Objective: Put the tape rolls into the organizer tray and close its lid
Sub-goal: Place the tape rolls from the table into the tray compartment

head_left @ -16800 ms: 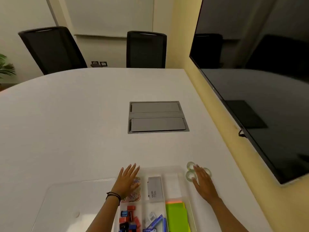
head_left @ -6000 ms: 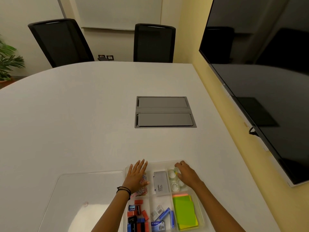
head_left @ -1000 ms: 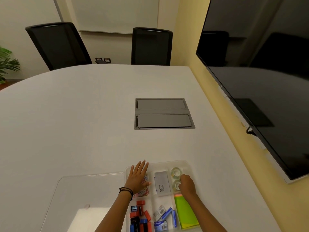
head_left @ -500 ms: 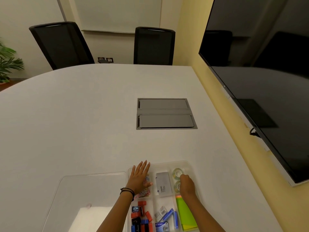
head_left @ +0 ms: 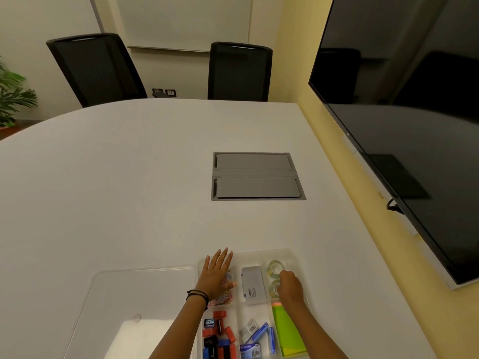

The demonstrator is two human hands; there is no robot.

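- Hands over the near end of the white counter [head_left: 129,190], both working above the clear organizer tray [head_left: 293,255].
- Left hand [head_left: 216,277]: flat, palm down, fingers stretched out and slightly spread, pointing away from the person. It presses on the tray's far-left compartment, covering most of the coloured paper clips [head_left: 225,297] beneath it. It grips nothing. Dark bands circle the wrist; the forearm runs up from the bottom edge, angled right.
- Right hand [head_left: 290,285]: curled, knuckles up, fingers bent down into the tray's far-right compartment. Fingertips are hidden, so whether they pinch a roll cannot be told.
- Tape rolls: two clear ones lie flat in that far-right compartment. The far tape roll [head_left: 275,268] sits just beyond the right hand, apart from it. The near tape roll [head_left: 274,287] lies at the hand's left edge, partly covered by the fingers.
- Between the two hands: a grey box [head_left: 253,285] with printed lettering, in the middle far compartment.
- Nearer than the right hand, under its forearm: green and orange sticky notes [head_left: 287,330].
- Nearer than the left hand: red, black and blue small items [head_left: 217,335]; beside them blue staple boxes [head_left: 255,338].
- Lid [head_left: 124,307]: clear, lying flat on the counter left of the left hand, its edge just beside the tray. Tray uncovered.
- Well beyond both hands: a grey hatch panel [head_left: 256,176] set into the counter.
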